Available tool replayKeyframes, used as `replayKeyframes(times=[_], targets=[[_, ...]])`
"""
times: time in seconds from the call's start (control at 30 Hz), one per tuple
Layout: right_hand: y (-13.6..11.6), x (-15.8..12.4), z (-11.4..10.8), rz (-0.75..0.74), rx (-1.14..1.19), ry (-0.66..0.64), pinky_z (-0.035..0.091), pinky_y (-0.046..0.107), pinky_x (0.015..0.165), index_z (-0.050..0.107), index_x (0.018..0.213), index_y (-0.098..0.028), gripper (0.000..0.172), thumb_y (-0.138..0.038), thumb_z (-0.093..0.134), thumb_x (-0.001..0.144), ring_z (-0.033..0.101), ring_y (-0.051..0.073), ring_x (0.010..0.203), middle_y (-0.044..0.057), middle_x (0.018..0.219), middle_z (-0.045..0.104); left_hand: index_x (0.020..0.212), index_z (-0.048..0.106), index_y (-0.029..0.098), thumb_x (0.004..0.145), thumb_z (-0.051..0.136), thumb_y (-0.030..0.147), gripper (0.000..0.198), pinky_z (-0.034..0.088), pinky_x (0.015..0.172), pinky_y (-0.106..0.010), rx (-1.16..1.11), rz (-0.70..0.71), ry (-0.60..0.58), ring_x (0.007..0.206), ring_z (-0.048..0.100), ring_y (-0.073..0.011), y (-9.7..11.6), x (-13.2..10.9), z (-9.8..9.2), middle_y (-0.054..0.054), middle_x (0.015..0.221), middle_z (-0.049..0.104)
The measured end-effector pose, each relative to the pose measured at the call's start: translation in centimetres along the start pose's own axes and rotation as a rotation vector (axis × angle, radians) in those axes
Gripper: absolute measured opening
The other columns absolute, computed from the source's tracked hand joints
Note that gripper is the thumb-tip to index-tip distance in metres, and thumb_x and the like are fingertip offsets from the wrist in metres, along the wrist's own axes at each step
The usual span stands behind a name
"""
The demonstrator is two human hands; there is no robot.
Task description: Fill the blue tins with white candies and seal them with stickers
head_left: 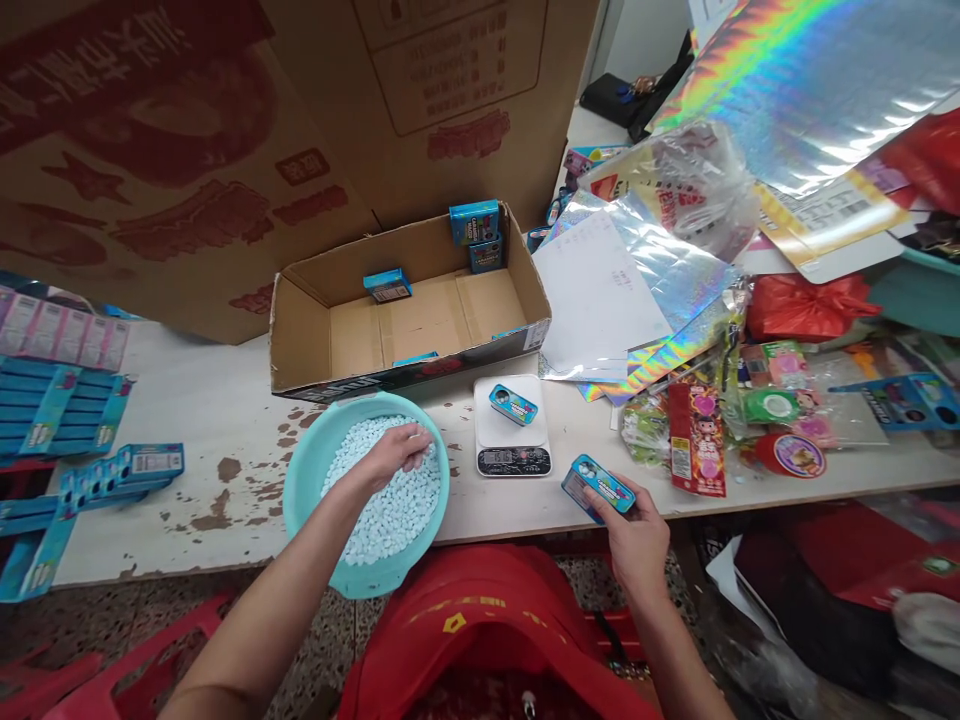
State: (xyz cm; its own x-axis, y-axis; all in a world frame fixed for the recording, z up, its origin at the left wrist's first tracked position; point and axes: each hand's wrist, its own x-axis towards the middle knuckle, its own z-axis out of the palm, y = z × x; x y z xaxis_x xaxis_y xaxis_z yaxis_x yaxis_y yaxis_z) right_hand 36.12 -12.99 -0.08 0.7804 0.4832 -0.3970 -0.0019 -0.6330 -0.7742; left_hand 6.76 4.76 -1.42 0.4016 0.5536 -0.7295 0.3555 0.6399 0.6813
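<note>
My left hand (402,450) is over a turquoise basin (298,480) of small pale blue pellets (386,515). Its fingers are curled together at the pellets, and what they hold is hidden. In my right hand (637,525) is a blue tin (598,487) with rounded ends, gripped at the table's front edge with the thumb on top. Between the hands stands a white digital kitchen scale (487,425). Another blue tin (514,404) lies on its platform; the display digits are too small to read surely.
Behind the basin, an open cardboard box (300,340) contains several small blue boxes (388,286). A large carton (322,110) rises behind it. Stacked blue boxes (52,410) stand at left. Papers (600,290), shiny film (825,80) and candy packets (697,435) crowd the right side.
</note>
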Motion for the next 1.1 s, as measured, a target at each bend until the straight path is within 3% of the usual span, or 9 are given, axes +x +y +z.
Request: replayKeyframes(times=[0.13, 0.27, 0.4, 0.57, 0.67, 0.77, 0.83, 0.97, 1.1], targets=[[-0.6, -0.1, -0.1, 0.001, 0.003, 0.007, 0.051, 0.035, 0.074, 0.065, 0.096, -0.016, 0.056, -0.049, 0.078, 0.053, 0.062, 0.02, 0.075, 0.004, 0.084, 0.068, 0.076, 0.058, 0.017, 0.082, 0.048, 0.025, 0.014, 0.038, 0.06, -0.025, 0.644, 0.383, 0.004, 0.067, 0.05, -0.0141, 6.7, 2.8, 4.0, -0.002, 0.075, 0.055], [-0.5, -0.1, -0.2, -0.004, 0.0, 0.005, 0.05, 0.035, 0.074, 0.065, 0.096, -0.016, 0.055, -0.049, 0.078, 0.054, 0.061, 0.02, 0.076, 0.004, 0.085, 0.068, 0.077, 0.061, 0.016, 0.078, 0.042, 0.008, 0.021, 0.04, 0.07, -0.029, 1.025, 0.536, 0.008, 0.079, 0.053, -0.0178, 9.6, 5.7, 7.0, -0.006, 0.086, 0.056], [0.0, 0.0, -0.4, 0.0, 0.023, 0.005, 0.05, 0.035, 0.075, 0.065, 0.095, -0.016, 0.053, -0.048, 0.077, 0.054, 0.061, 0.02, 0.077, 0.004, 0.086, 0.067, 0.082, 0.063, 0.017, 0.075, 0.042, 0.004, 0.025, 0.041, 0.071, -0.03, 1.134, 0.614, -0.015, 0.083, 0.054, -0.0199, 9.5, 6.8, 7.7, -0.007, 0.087, 0.057], [0.0, 0.0, -0.7, 0.004, 0.062, 0.02, 0.051, 0.036, 0.076, 0.064, 0.094, -0.016, 0.05, -0.045, 0.078, 0.055, 0.062, 0.02, 0.077, 0.004, 0.087, 0.067, 0.098, 0.061, 0.019, 0.079, 0.041, 0.006, 0.031, 0.044, 0.078, -0.029, 0.948, 0.7, 0.063, 0.087, 0.055, -0.0166, 9.5, 6.7, 6.8, -0.005, 0.096, 0.059], [-0.1, 0.2, -0.6, -0.012, 0.068, 0.001, 0.05, 0.036, 0.077, 0.064, 0.094, -0.016, 0.05, -0.044, 0.078, 0.055, 0.061, 0.019, 0.078, 0.004, 0.087, 0.067, 0.114, 0.056, 0.021, 0.077, 0.045, 0.005, 0.041, 0.042, 0.089, -0.033, 0.959, 0.74, -0.039, 0.106, 0.051, -0.0196, 8.8, 7.0, 7.0, -0.007, 0.115, 0.056], [-0.6, 0.6, 0.4, -0.068, 0.075, -0.071, 0.05, 0.036, 0.078, 0.063, 0.095, -0.017, 0.049, -0.043, 0.078, 0.057, 0.061, 0.019, 0.08, 0.004, 0.089, 0.065, 0.116, 0.054, 0.024, 0.079, 0.054, 0.011, 0.04, 0.039, 0.094, -0.038, 1.065, 0.659, -0.11, 0.115, 0.046, -0.0251, 7.3, 7.6, 7.8, -0.009, 0.121, 0.055], [-1.2, 1.0, 1.7, -0.122, 0.069, -0.132, 0.049, 0.035, 0.079, 0.063, 0.097, -0.018, 0.047, -0.042, 0.078, 0.059, 0.06, 0.019, 0.082, 0.004, 0.091, 0.064, 0.112, 0.056, 0.022, 0.082, 0.056, 0.019, 0.03, 0.041, 0.091, -0.037, 1.053, 0.553, -0.056, 0.109, 0.051, -0.0257, 6.3, 7.3, 7.9, -0.009, 0.115, 0.057], [-3.0, 1.9, 5.8, -0.273, 0.037, -0.251, 0.049, 0.036, 0.081, 0.063, 0.095, -0.018, 0.041, -0.041, 0.076, 0.063, 0.059, 0.019, 0.084, 0.003, 0.091, 0.061, 0.121, 0.052, 0.021, 0.083, 0.06, 0.033, 0.041, 0.042, 0.09, -0.034, 0.837, 0.458, 0.219, 0.11, 0.054, -0.0259, 5.4, 2.9, 4.3, -0.01, 0.12, 0.057], [-3.7, 3.0, 10.5, -0.411, 0.042, -0.302, 0.048, 0.04, 0.087, 0.063, 0.093, -0.018, 0.041, -0.042, 0.075, 0.062, 0.058, 0.021, 0.091, 0.005, 0.096, 0.058, 0.132, 0.045, 0.026, 0.085, 0.054, 0.042, 0.05, 0.043, 0.093, -0.036, 0.683, 0.406, 0.573, 0.114, 0.053, -0.026, 3.3, -5.1, -3.4, -0.008, 0.127, 0.055]])
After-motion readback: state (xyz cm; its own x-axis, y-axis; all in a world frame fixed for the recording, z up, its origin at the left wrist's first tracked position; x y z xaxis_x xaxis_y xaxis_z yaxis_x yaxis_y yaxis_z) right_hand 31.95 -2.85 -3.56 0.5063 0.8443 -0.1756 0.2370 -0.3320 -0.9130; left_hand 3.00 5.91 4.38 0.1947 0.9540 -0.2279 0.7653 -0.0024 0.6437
